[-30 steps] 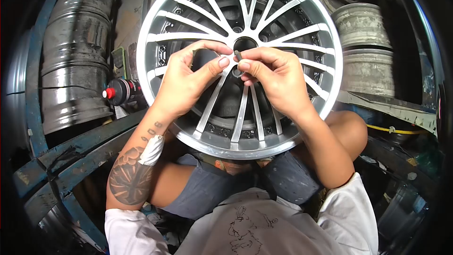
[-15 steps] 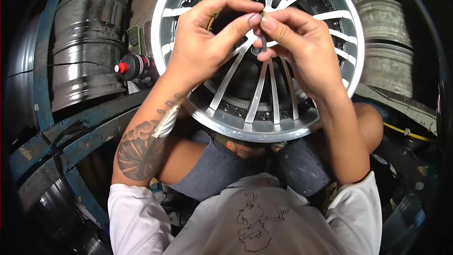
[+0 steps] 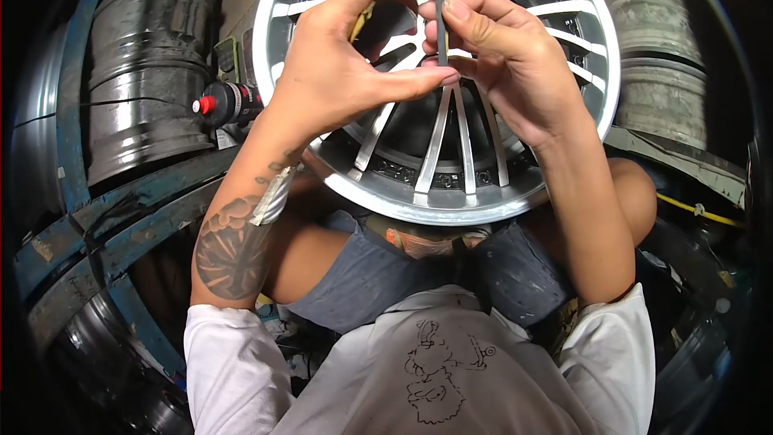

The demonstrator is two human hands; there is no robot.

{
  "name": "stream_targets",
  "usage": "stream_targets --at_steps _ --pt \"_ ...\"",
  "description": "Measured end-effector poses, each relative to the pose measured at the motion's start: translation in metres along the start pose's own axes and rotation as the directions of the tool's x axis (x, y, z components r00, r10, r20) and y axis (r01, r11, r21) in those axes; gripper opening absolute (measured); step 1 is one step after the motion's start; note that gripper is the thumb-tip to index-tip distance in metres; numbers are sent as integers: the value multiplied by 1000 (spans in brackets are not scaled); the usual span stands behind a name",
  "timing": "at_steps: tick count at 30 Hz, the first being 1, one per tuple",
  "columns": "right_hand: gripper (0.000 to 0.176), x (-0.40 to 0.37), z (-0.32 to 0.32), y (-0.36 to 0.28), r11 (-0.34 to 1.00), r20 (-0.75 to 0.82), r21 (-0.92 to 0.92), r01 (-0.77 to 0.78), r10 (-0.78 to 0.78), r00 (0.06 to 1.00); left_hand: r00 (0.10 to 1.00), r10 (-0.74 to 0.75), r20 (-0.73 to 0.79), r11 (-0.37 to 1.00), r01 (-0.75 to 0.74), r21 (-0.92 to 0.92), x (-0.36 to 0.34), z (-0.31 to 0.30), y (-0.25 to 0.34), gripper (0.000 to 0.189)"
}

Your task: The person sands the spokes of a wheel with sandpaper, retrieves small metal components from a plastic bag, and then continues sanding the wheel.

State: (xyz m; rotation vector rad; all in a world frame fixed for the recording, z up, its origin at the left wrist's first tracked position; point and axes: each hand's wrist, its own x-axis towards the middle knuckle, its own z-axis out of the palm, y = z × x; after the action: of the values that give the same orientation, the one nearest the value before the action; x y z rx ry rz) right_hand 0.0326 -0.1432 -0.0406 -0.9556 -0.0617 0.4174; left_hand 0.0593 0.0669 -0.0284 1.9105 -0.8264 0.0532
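Shiny wheel barrels (image 3: 153,73) stacked on my left, then a black bottle (image 3: 229,103). My left hand (image 3: 334,61)'s spread in a C around the dark strip (image 3: 441,28), over the multi-spoke wheel (image 3: 436,139); right hand (image 3: 523,61)'s pinching that strip. Dull rims (image 3: 660,37) stacked far right.

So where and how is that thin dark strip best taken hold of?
Probably near its upper end in the picture, pinched from the right between thumb and fingers, as the right hand does: the dark strip is slim and runs up the view, with the left hand spanning its length.
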Motion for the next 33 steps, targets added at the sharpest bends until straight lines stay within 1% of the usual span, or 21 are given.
stream_targets --at_steps 3,4,6,8,11,12,15,16,19,20,21,22,24,26,27,28,29,30,31,32,33 --pt "24 2 -3 12 969 131 245 -14 -19 991 991 92 -96 994 -85 72 0 3 -6 83" --pt "25 4 -3 15 944 190 330 -29 -36 981 982 131 -137 979 -106 176 0 7 -3 84" --pt "26 1 1 15 932 189 363 -12 -61 980 995 78 -59 996 -80 -27 2 -2 4 88" --pt "26 0 0 14 919 213 395 6 -98 972 990 138 -24 977 -140 -162 9 3 2 89" --pt "25 -10 -5 11 922 175 383 48 -123 977 997 16 71 977 -1 -212 10 5 22 90" --pt "24 -15 -2 6 922 145 382 58 -122 982 996 34 80 976 -16 -218 11 6 23 90" --pt "22 -14 -14 1 958 162 284 46 -96 982 989 128 77 984 -117 -134 14 8 17 88" --pt "20 -14 -12 -1 960 135 275 58 -98 986 990 120 79 987 -110 -121 15 9 14 88" --pt "19 -15 -19 -9 1000 -33 7 17 -17 999 997 -67 -27 998 67 20 12 28 22 61" --pt "18 -13 -19 -9 995 -101 -93 20 -29 994 992 -123 21 978 118 170 14 21 27 55" --pt "17 -13 -16 -7 985 -118 -161 57 -76 990 981 -186 59 935 158 319 15 18 30 49" --pt "17 -12 -11 -3 969 -130 -230 92 -124 984 975 -219 42 932 196 306 13 22 24 63" --pt "18 -13 -5 2 927 -152 -342 150 -213 965 998 -63 0 986 63 153 11 26 13 60" --pt "16 -16 3 6 845 -186 -483 230 -356 916 997 78 -28 997 -78 26 13 26 2 56" --pt "15 -16 6 7 793 -194 -551 261 -425 884 996 46 -77 986 -58 -159 13 26 0 41" --pt "13 -16 6 8 713 -174 -635 297 -507 844 995 -96 -24 982 91 -165 15 17 5 28" --pt "13 -17 5 8 602 -111 -727 330 -577 809 972 -234 30 958 236 -163 15 10 10 15" --pt "14 -17 6 9 479 -39 -803 355 -637 770 975 -223 -16 953 214 -214 15 11 11 15" --pt "16 -18 6 9 345 42 -862 372 -682 730 969 -247 1 941 240 -237 14 10 13 15" --pt "21 -16 3 11 254 106 -882 396 -712 694 962 -272 17 928 267 -259 13 9 15 15" --pt "19 -16 3 11 255 99 -886 387 -710 697 954 -297 34 913 294 -281 13 8 16 15"
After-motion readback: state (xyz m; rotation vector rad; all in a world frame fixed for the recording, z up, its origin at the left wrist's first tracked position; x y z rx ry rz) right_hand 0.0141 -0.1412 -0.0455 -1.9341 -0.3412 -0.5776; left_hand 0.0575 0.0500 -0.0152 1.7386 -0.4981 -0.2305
